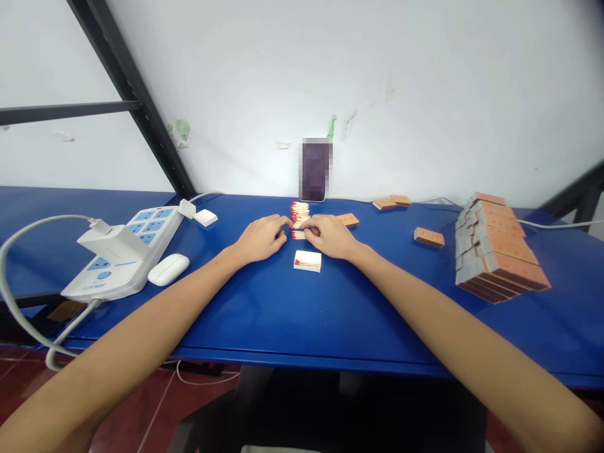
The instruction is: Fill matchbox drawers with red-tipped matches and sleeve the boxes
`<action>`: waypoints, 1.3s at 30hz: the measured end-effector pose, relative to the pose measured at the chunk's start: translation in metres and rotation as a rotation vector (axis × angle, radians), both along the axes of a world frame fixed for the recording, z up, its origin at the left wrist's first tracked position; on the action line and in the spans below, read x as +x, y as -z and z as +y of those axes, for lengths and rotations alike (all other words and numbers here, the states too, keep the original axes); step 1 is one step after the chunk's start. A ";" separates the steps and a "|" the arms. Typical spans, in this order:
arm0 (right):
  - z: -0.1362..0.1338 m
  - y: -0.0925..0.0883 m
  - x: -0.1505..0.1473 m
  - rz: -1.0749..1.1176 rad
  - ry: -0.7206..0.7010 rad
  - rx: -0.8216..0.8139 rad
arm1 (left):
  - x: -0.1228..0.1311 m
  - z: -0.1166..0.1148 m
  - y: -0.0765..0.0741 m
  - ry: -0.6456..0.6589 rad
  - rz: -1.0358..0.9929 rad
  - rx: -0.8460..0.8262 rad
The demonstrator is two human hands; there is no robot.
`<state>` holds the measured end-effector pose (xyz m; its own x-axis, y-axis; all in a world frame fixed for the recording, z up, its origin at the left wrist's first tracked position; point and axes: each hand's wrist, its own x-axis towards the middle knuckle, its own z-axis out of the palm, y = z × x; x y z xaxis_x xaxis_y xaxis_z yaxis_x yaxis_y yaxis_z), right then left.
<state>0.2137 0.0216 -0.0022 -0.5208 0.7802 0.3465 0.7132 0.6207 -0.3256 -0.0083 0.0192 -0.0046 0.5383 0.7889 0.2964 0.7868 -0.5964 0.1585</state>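
Note:
A pile of red-headed matches (301, 212) lies on the blue table in front of me, with a smaller group of matches (298, 235) just nearer. My left hand (262, 238) is at the red-head side, its index finger and thumb apart and their tips close to the matches. From the other side, my right hand (333, 236) has its index finger and thumb at the plain stick ends. Whether the right fingertips pinch any match is too small to tell. Nearer to me is a white matchbox tray (309, 260) with a few matches inside. An orange matchbox cover (348, 220) is partly hidden behind my right hand.
Stacked matchboxes (500, 248) stand at the right, with a single matchbox (429, 237) beside them. Two matchboxes (391, 202) lie farther back. A phone (315, 170) leans on the wall. A power strip (136, 245) and a white earbud case (168, 269) are at the left.

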 end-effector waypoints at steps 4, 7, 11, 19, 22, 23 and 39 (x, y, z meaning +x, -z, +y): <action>0.000 0.000 0.000 -0.003 0.027 -0.003 | 0.000 0.000 0.000 -0.001 0.002 -0.002; 0.000 -0.001 0.000 -0.011 0.021 -0.005 | 0.001 0.000 -0.001 -0.006 0.011 -0.012; 0.000 0.000 0.000 -0.005 -0.001 -0.010 | 0.001 0.000 -0.001 -0.013 0.019 -0.010; 0.000 -0.001 0.000 -0.012 0.007 -0.018 | -0.001 0.003 0.003 0.057 -0.014 -0.014; 0.000 0.000 0.000 -0.018 0.003 -0.010 | -0.002 0.004 0.003 0.076 -0.026 -0.013; 0.001 0.000 0.000 -0.020 0.004 -0.010 | -0.002 0.004 0.003 0.080 -0.029 -0.014; 0.001 -0.001 0.004 0.001 -0.089 -0.020 | 0.008 -0.003 -0.004 -0.030 -0.098 -0.083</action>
<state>0.2173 0.0226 -0.0011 -0.5882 0.7373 0.3322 0.6548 0.6753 -0.3394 -0.0005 0.0160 -0.0009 0.4855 0.8284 0.2792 0.7826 -0.5542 0.2836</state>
